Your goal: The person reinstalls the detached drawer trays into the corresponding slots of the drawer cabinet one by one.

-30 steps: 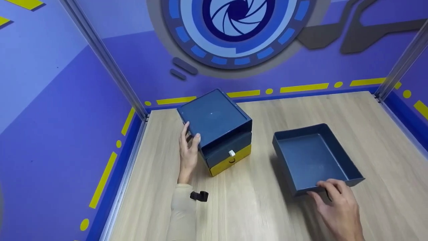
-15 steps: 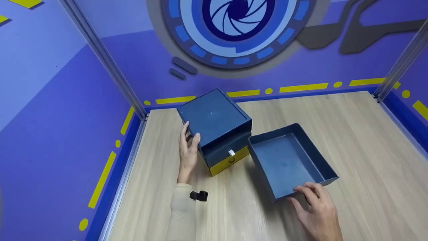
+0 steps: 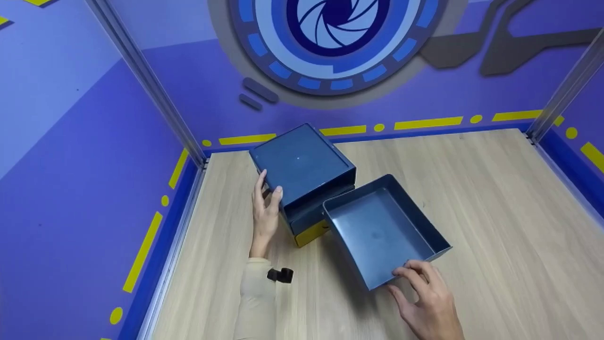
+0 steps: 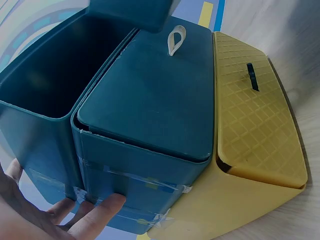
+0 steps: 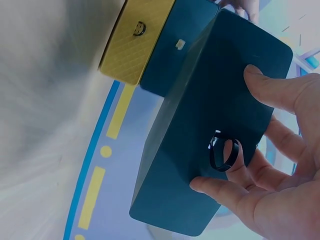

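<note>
A small drawer cabinet (image 3: 302,163) stands at the back left of the table, its dark blue top slot vacant. Below are a blue drawer (image 4: 150,95) with a white loop pull and a yellow drawer (image 4: 260,110) with a quilted front. My left hand (image 3: 265,219) rests against the cabinet's left side, fingers fairly straight along it. My right hand (image 3: 427,295) grips the front wall of a loose blue drawer (image 3: 377,236), which slants with its far corner overlapping the cabinet front. On that drawer's front, a black loop pull (image 5: 223,154) lies among the fingers.
The wooden tabletop (image 3: 509,198) extends to the right of the drawer. A purple wall (image 3: 198,94) with yellow stripes borders it behind and at both sides. A black clip-like piece (image 3: 281,275) sits by the left sleeve (image 3: 257,293).
My right hand has brought the loose drawer leftward to the cabinet, where it now covers part of the lower drawers' fronts. The left hand and cabinet have stayed in place.
</note>
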